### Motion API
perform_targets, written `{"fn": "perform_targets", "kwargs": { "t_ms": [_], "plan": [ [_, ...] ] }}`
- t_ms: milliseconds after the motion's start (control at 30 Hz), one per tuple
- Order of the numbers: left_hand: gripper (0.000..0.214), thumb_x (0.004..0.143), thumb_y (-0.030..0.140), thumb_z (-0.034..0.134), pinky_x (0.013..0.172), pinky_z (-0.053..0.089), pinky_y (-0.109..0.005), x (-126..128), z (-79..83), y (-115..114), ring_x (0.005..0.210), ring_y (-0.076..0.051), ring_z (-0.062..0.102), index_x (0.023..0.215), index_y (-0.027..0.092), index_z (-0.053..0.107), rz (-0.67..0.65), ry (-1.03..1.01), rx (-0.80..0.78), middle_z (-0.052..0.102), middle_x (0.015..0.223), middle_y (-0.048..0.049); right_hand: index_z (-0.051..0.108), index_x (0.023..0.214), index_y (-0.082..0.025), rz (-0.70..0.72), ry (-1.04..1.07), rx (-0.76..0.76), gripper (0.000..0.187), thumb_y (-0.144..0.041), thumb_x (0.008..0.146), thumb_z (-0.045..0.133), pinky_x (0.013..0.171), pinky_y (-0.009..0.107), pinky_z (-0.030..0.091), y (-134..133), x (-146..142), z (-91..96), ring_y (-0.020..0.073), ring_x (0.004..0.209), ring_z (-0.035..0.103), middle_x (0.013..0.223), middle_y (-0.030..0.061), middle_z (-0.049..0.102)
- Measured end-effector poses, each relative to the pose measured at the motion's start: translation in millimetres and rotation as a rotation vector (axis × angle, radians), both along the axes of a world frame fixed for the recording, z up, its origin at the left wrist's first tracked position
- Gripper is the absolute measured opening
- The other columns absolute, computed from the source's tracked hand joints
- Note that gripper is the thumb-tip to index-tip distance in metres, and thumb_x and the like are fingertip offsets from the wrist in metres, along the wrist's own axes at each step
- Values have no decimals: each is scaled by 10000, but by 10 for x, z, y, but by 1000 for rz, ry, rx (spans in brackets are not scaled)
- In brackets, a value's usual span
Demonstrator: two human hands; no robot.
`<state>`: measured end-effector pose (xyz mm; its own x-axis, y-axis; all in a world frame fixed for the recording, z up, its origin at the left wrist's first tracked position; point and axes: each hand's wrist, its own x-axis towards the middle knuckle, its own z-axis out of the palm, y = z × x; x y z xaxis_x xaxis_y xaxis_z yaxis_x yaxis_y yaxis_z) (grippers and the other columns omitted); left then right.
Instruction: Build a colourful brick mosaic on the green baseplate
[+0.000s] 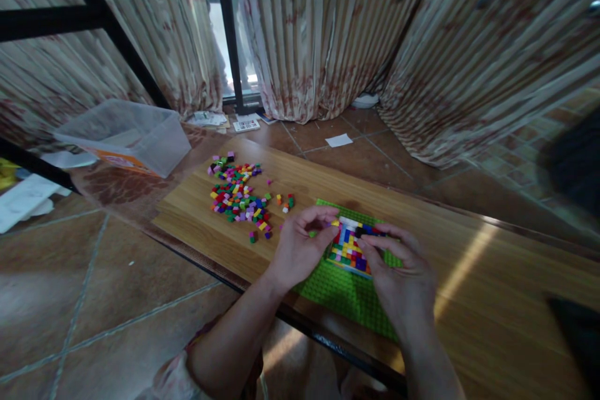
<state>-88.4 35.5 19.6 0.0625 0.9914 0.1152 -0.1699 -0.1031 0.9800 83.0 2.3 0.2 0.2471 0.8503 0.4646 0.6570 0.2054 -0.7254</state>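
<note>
A green studded baseplate (pixel 342 294) lies on the wooden table (pixel 469 275). A patch of small coloured bricks (pixel 347 249) is built on it. My left hand (pixel 300 247) rests at the patch's left edge, fingers curled, thumb and forefinger pinched near a yellow brick. My right hand (pixel 403 275) sits on the patch's right side, fingertips pressed together on a dark brick in the top row. A heap of loose coloured bricks (pixel 237 195) lies to the left on the table.
A clear plastic tub (pixel 126 134) stands at the table's far left end. Striped curtains (pixel 337 25) hang behind, with papers on the tiled floor (pixel 94 287). A dark object (pixel 576 331) sits at the right table edge.
</note>
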Motion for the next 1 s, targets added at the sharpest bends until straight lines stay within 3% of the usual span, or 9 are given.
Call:
{"fn": "perform_targets", "kwargs": {
  "t_ms": [233, 400, 900, 1000],
  "plan": [
    [243, 798, 234, 749, 817, 522, -265, 14, -27, -22, 815, -142, 643, 1032, 174, 725, -70, -21, 31, 718, 892, -34, 761, 930, -276, 15, 62, 60, 150, -389, 861, 691, 968, 446, 458, -41, -41, 68, 221, 1063, 616, 1145, 41, 673],
    [291, 803, 246, 757, 821, 529, -267, 51, -16, -45, 827, -142, 641, 1081, 178, 705, -137, -69, 54, 698, 888, -31, 748, 982, -271, 125, 55, 83, 142, -340, 892, 663, 938, 409, 470, -47, -138, 205, 201, 1027, 618, 1082, 38, 680],
    [266, 753, 305, 814, 826, 554, -285, 27, 67, -90, 845, -164, 684, 983, 182, 761, -230, -135, -35, 754, 963, -67, 735, 823, -255, 221, 236, -78, 145, -386, 862, 688, 855, 388, 482, -55, -145, 297, 202, 933, 621, 967, 38, 678],
    [258, 745, 321, 820, 835, 549, -294, -1, 72, -77, 849, -169, 688, 959, 186, 767, -231, -148, -33, 757, 939, -62, 746, 812, -267, 219, 291, -55, 108, -366, 845, 716, 839, 379, 482, -44, -89, 321, 195, 911, 627, 944, 23, 685]
  ]
}}
